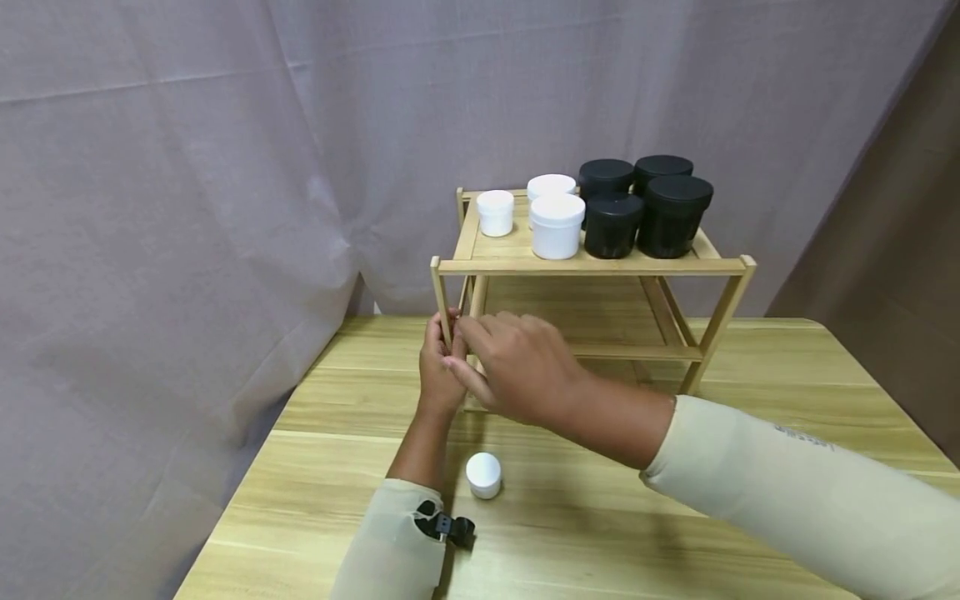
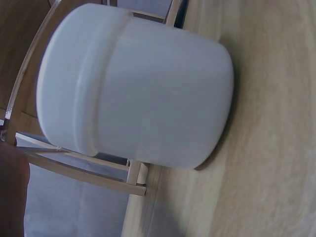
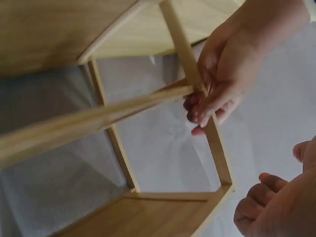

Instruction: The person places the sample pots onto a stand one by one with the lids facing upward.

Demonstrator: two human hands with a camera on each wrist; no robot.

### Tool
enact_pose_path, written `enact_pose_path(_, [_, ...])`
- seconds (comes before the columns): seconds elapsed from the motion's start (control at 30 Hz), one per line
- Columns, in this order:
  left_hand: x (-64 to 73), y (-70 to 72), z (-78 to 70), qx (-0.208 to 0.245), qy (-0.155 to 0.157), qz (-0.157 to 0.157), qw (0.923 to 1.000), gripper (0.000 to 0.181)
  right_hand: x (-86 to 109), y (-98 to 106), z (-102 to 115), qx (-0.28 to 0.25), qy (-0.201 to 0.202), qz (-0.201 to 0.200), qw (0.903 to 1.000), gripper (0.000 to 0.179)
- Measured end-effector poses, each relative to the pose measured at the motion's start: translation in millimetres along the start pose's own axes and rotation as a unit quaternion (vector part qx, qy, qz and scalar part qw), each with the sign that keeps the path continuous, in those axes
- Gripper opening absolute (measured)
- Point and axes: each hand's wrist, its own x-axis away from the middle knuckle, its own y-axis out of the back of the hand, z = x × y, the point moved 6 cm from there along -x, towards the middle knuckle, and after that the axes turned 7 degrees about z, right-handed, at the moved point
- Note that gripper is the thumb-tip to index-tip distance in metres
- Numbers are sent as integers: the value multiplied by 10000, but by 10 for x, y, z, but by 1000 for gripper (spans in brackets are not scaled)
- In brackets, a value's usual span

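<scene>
My left hand [image 1: 441, 371] grips the left front post [image 3: 213, 143] of a two-tier wooden rack [image 1: 592, 267], with thumb and fingertips around it just at the crossbar joint, as the right wrist view shows. Close in front of it is my right hand [image 1: 525, 367], its fingers loosely bent and the thumb apart from them. Nothing shows between them, and in the right wrist view this hand [image 3: 279, 202] is clear of the post. A small white lidded jar [image 1: 483, 475] stands upright on the table beside my left forearm; it fills much of the left wrist view [image 2: 148, 89].
On the rack's top shelf, three white jars [image 1: 557, 229] stand at the left and several black jars [image 1: 671, 221] at the right. The wooden table [image 1: 330, 458] reaches back to a grey curtain [image 1: 187, 208]. A black cable plug [image 1: 450, 527] sticks out at my left sleeve.
</scene>
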Motion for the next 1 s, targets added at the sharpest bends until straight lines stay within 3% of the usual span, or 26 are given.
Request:
enact_pose_path(0.17, [-15,5,-4,-152,31,-52,9999,29,13,-39,4,-863,-514,527,9935,26])
enact_pose_path(0.37, [-10,-12,-13,-51,-108,56,9999,29,66,-12,50,-1830,-961,825,9749,28])
enact_pose_path(0.6, [-11,-33,7,345,-228,216,9989,31,260,-168,-26,-2738,-1667,758,9442,47])
enact_pose_path(0.9, [21,-35,-19,361,-115,378,9986,29,532,-459,-51,-3456,-2081,840,9112,40])
enact_pose_path(1.0, [13,-34,-36,326,-136,373,9987,28,617,-573,-72,-3762,-2409,962,8895,39])
